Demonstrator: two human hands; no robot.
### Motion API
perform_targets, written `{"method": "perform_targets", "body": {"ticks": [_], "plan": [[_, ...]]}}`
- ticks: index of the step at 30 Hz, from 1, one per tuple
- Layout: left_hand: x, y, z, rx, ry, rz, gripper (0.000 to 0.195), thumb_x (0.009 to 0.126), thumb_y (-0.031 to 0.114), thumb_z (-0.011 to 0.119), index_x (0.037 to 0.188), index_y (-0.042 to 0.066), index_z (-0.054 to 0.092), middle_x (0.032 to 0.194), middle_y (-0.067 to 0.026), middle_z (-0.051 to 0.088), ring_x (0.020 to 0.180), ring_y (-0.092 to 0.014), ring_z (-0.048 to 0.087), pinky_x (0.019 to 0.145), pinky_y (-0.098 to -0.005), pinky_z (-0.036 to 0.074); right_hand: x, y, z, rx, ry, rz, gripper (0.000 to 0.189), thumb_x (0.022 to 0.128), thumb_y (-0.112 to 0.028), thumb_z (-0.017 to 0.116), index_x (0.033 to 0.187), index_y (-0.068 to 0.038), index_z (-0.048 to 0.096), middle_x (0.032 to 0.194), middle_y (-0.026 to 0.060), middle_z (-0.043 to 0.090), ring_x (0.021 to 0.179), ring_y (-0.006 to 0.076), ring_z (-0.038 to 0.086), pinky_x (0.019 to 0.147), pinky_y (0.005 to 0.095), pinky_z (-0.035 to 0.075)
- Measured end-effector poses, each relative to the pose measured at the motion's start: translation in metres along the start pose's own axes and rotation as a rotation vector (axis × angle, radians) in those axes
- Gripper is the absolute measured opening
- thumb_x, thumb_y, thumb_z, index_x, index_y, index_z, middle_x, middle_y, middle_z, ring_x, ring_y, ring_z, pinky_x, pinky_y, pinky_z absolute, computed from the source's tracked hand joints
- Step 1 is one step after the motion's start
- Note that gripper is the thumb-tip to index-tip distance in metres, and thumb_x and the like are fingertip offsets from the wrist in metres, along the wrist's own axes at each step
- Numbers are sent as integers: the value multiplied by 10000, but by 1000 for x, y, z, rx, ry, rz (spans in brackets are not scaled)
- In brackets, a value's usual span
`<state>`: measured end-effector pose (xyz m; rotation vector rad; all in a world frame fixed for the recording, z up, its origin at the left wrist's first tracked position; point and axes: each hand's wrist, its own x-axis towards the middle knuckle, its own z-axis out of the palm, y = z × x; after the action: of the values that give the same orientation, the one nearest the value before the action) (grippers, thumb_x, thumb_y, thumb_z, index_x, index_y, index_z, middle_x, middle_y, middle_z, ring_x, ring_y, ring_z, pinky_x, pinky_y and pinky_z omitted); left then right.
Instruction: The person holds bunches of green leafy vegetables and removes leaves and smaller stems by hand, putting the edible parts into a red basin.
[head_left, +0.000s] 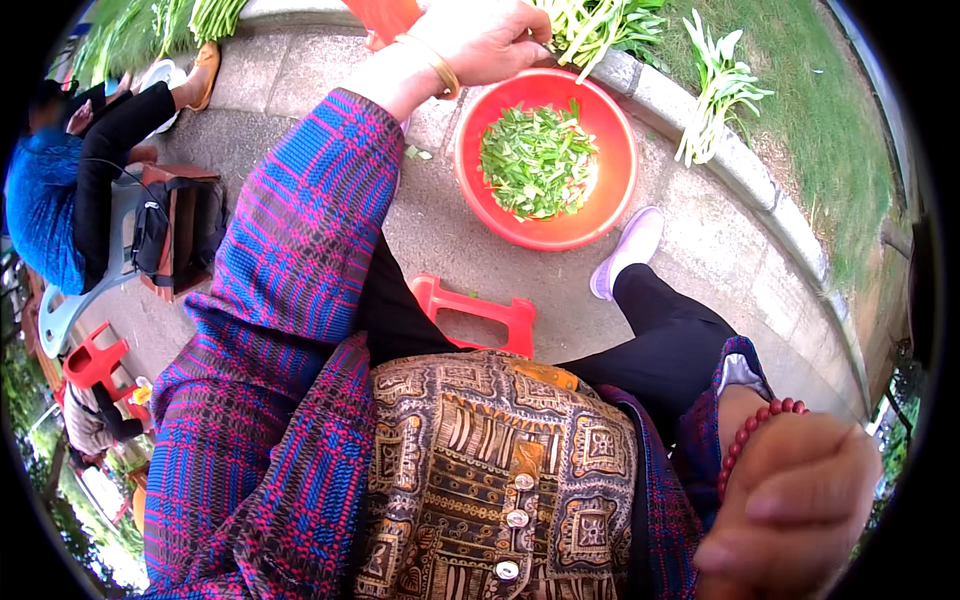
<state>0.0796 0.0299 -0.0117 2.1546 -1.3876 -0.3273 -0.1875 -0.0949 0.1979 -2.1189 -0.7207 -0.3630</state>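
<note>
My left hand reaches out past the far left rim of a red plastic basin, its fingertips at the cut ends of a bunch of leafy green stems. Whether it grips them cannot be told. Chopped green leaves and stems lie inside the basin. My right hand, with a red bead bracelet at its wrist, is raised close to the camera at the lower right, blurred, its fingers curled. Anything inside it is hidden.
Another leafy bunch lies across the curved stone kerb. A red plastic stool stands between my legs. On the left, a person in blue sits near a brown box-shaped bag; more green stems lie at the upper left.
</note>
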Motion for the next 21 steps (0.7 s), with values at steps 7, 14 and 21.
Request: {"method": "perform_targets", "body": {"ticks": [7, 14, 21], "plan": [[-17, -38, 5, 54, -10, -214, 195, 822, 204, 628, 927, 46, 672, 823, -165, 669, 777, -292, 660, 707, -386, 514, -55, 97, 57, -337, -1, 367, 237, 680, -3, 686, 917, -16, 700, 919, 102, 697, 826, 251, 673, 704, 351, 529], [-77, -139, 114, 201, 227, -752, 220, 802, 259, 587, 791, 72, 702, 781, -176, 673, 764, -332, 673, 733, -429, 525, -51, 127, 72, -163, -28, 443, 214, 775, 22, 657, 986, -9, 674, 859, 138, 676, 766, 284, 661, 675, 351, 523], [-169, -148, 256, -1, -48, -1087, 161, 779, 257, 653, 787, 112, 722, 781, -172, 681, 760, -331, 679, 741, -411, 531, -49, 149, 85, -200, -169, 564, 235, 752, 2, 688, 987, 0, 671, 877, 148, 670, 775, 295, 653, 693, 359, 514]]}}
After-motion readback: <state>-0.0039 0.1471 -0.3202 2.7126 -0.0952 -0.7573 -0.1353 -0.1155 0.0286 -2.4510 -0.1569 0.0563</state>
